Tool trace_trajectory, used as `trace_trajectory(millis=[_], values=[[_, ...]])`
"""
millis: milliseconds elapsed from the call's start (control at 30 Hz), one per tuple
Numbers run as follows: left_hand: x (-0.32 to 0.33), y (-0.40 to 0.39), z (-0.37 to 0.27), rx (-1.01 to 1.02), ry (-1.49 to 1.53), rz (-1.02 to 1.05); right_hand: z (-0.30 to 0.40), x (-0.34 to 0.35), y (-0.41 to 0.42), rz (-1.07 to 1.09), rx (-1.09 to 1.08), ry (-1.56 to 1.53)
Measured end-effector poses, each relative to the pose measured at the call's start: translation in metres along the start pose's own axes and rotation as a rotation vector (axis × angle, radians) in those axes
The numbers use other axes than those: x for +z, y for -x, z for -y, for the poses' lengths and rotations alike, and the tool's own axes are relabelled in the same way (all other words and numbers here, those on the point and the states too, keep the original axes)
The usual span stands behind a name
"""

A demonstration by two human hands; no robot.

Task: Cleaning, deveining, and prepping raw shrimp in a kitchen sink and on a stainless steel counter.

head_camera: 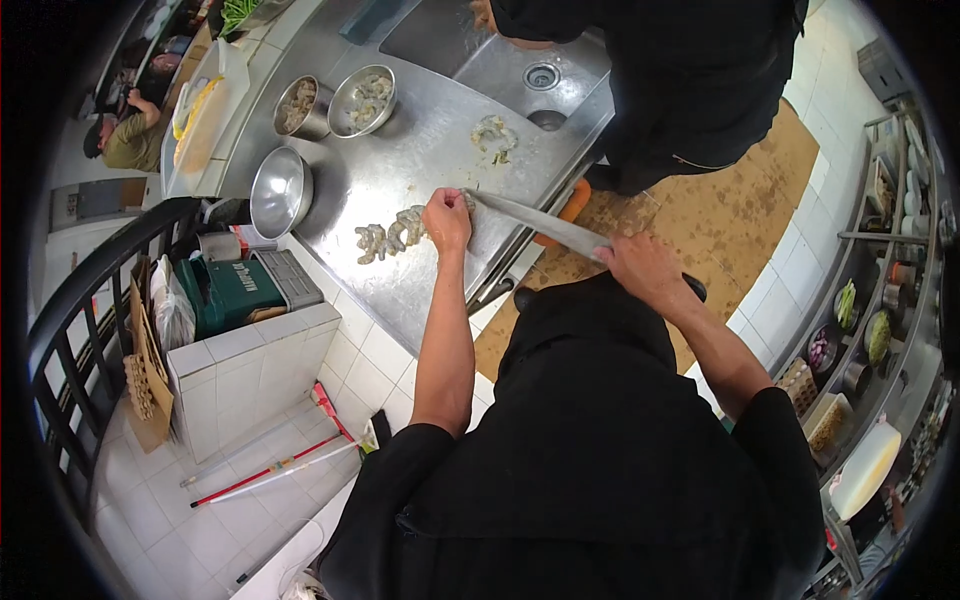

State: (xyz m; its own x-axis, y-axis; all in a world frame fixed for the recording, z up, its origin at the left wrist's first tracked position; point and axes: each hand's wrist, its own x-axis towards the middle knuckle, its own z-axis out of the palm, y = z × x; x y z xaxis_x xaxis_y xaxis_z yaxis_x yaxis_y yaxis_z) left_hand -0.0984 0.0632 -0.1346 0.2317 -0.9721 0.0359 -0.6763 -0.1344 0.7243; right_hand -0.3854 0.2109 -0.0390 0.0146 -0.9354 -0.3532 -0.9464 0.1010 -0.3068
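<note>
Raw shrimp [405, 226] lie in a row on the stainless steel counter [420, 142]. My left hand [448, 221] is at the row's right end, its fingers pinched on or beside a shrimp; the fingers hide the exact contact. My right hand [643, 264] grips a long knife [540, 223], whose tip reaches the shrimp by my left fingers. Farther up the counter is a small pile of shrimp [495, 137]. One metal bowl [369, 101] and a deeper metal container [298, 107] hold more shrimp or shrimp pieces. Nearer, another metal bowl [281, 193] shows a bare inside.
A person in black [690, 90] stands close at the upper right, arms over the steel sink [506, 64]. An orange object [574, 206] sits under the counter's edge. A tiled ledge [255, 330] with a green box [232, 289] stands left; brooms [277, 469] lie on the floor below.
</note>
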Motion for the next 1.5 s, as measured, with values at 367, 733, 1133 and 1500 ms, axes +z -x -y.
trace_trajectory(millis=[367,733,1133,1500], values=[[-0.024,0.006,-0.002,0.295,-0.260,-0.050,-0.020,-0.026,0.013,-0.043,0.059,0.021],[0.023,-0.116,-0.060,0.547,-0.384,0.266,-0.035,0.007,-0.021,-0.083,0.024,-0.104],[0.032,-0.120,-0.038,0.637,-0.174,0.277,-0.005,-0.007,-0.027,-0.078,0.171,-0.096],[-0.023,-0.141,-0.046,0.385,-0.543,0.437,-0.010,-0.026,0.007,0.022,-0.070,0.100]])
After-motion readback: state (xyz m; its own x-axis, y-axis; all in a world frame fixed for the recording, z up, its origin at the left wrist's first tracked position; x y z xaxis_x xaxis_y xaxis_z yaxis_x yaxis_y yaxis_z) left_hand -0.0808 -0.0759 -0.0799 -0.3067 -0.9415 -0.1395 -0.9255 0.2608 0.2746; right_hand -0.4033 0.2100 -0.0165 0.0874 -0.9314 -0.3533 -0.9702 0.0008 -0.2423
